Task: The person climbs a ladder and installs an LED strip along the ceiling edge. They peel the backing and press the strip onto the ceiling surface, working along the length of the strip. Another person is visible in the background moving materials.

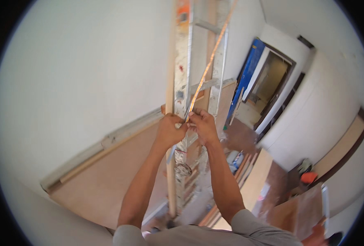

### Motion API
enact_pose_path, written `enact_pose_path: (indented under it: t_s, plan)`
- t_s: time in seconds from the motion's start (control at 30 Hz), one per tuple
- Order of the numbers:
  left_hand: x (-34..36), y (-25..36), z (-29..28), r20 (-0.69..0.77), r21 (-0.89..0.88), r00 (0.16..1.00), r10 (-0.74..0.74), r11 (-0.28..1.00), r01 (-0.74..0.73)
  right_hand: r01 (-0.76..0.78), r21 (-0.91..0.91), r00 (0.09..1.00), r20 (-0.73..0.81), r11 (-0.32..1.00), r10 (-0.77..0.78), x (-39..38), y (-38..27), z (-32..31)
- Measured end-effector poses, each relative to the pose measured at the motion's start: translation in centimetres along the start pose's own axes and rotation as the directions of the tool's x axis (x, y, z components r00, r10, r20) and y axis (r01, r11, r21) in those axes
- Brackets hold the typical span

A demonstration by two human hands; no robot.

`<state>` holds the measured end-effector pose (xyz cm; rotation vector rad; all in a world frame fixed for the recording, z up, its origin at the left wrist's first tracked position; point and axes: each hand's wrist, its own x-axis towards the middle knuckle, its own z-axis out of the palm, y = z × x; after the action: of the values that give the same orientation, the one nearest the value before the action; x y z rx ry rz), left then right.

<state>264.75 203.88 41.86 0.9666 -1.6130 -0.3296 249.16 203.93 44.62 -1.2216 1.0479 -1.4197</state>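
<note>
My left hand [170,128] and my right hand [203,126] meet in front of a paint-splattered metal ladder [183,61], fingers pinched close together. Between them they grip the lower part of a long, thin, flat orange strip [210,61], which slants up and to the right out of view. Below my left hand hangs a short pale bluish length [171,155]; whether it belongs to the same strip I cannot tell. A light wooden batten [170,78] stands upright along the ladder's left side. My fingertips hide the strip's end.
A ledge [108,141] runs along the white wall above a brown panel [112,180]. Wooden boards [260,176] lie at lower right, near an orange object [309,177]. Farther back, a blue panel [247,69] leans beside a doorway [270,82].
</note>
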Motion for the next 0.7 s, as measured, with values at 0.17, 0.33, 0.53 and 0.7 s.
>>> enact_pose_path:
  t_s: [0.17, 0.33, 0.53, 0.7]
  plan:
    - [2.9, 3.3, -1.5, 0.078, -0.164, 0.992, -0.097, 0.98, 0.109, -0.027, 0.118, 0.999, 0.022, 0.993, 0.024, -1.0, 0.7, -1.6]
    - [6.6, 5.1, 2.0, 0.227, -0.347, 0.964, -0.141, 0.913, 0.216, -0.015, 0.138, 0.998, 0.057, 0.99, 0.008, -2.5, -0.4, -1.2]
    - [8.8, 5.4, 3.7, 0.477, -0.37, 0.847, -0.233, 0.821, 0.435, 0.038, 0.218, 0.999, 0.03, 0.975, -0.045, -3.0, 0.0, -0.7]
    - [9.0, 2.9, 4.1, 0.47, -0.426, 0.856, -0.216, 0.793, 0.435, 0.204, 0.021, 0.978, 0.039, 0.979, -0.205, -3.9, 0.6, 0.3]
